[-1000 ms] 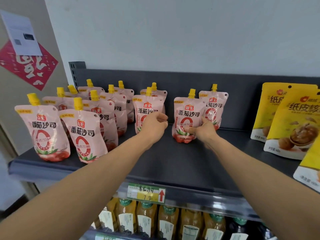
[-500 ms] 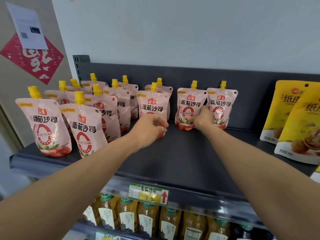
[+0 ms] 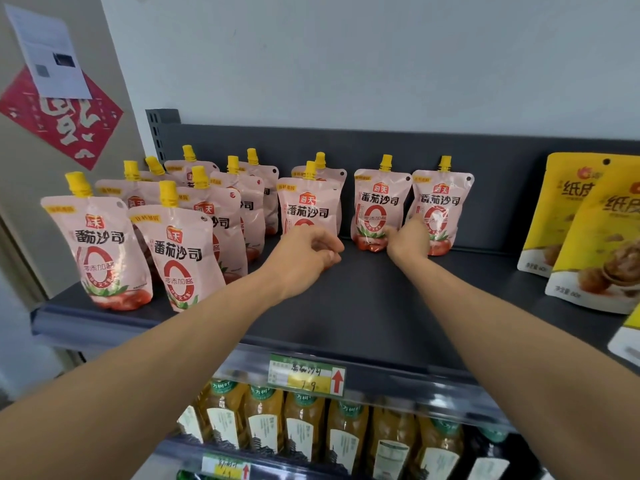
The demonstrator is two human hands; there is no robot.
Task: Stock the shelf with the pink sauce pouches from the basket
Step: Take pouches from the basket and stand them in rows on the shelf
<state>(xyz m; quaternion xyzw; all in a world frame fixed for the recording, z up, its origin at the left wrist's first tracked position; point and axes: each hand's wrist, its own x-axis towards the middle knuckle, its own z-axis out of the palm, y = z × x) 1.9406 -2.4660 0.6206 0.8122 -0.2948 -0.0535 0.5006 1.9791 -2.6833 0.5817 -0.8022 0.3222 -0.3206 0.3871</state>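
**A:** Shelf status?

**B:** Dark grey shelf (image 3: 363, 306). Pink sauce pouches stand upright on it, yellow caps up. A crowded group (image 3: 180, 258) fills the left end, several rows deep. Next comes a centre pouch (image 3: 308, 206) with another just behind it. Then two stand side by side against the back panel: the inner pouch (image 3: 377, 206) and the end pouch (image 3: 441, 202).

**A:** Hands?

**B:** Both arms reach in over the shelf front. Left hand (image 3: 306, 252) sits low in front of the centre pouch, fingers curled in, covering its base. Cannot tell whether it grips the pouch or only rests there. Right hand (image 3: 410, 239) is down between the inner pouch and the end pouch. Its fingers (image 3: 389, 233) curl onto the inner pouch's lower right corner and hold it. The back of the hand hides the end pouch's lower left corner.

**A:** Neighbours?

**B:** Yellow snack bags (image 3: 588, 237) at the right, well apart from the end pouch. Price tag (image 3: 306, 374) with a red arrow on the shelf's front rail. Amber bottles (image 3: 304, 434) on the tier below. Red paper square (image 3: 62, 116) and white sheet (image 3: 52, 53) on the wall to the left.
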